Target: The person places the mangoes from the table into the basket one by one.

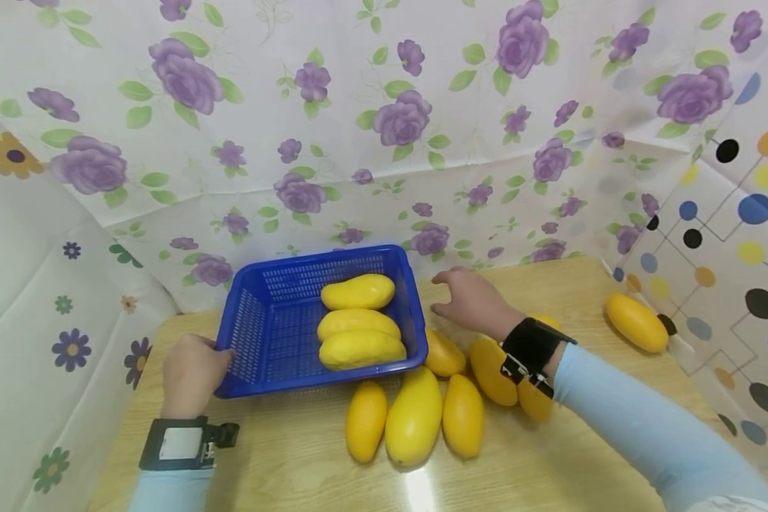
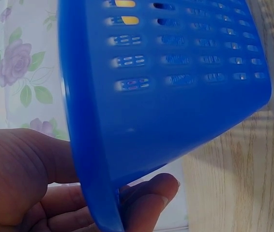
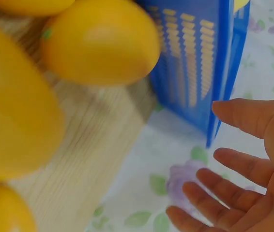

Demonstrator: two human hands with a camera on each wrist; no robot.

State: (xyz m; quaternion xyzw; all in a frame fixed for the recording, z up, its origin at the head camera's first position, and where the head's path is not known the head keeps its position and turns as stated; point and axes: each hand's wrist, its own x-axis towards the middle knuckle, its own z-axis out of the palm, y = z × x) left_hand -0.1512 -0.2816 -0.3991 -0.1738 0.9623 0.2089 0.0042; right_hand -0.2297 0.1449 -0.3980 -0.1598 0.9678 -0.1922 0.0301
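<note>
A blue plastic basket (image 1: 291,348) with slotted walls holds three yellow mangoes (image 1: 361,350) on its right side. At its left end, my left hand (image 1: 194,373) grips the rim; the left wrist view shows the thumb on one side of the rim and the fingers (image 2: 149,208) on the other. Beyond the basket's right end, my right hand (image 1: 473,300) hovers with spread fingers and holds nothing. In the right wrist view, its thumb (image 3: 243,116) is right by the basket's edge. Just below that hand lies an orange-yellow mango (image 1: 444,353) beside the basket.
Several mangoes (image 1: 414,419) lie on the wooden table (image 1: 281,455) in front and to the right of the basket, some partly behind my right wrist. One mango (image 1: 636,323) lies apart at the far right. A flowered cloth (image 1: 345,156) hangs behind the table.
</note>
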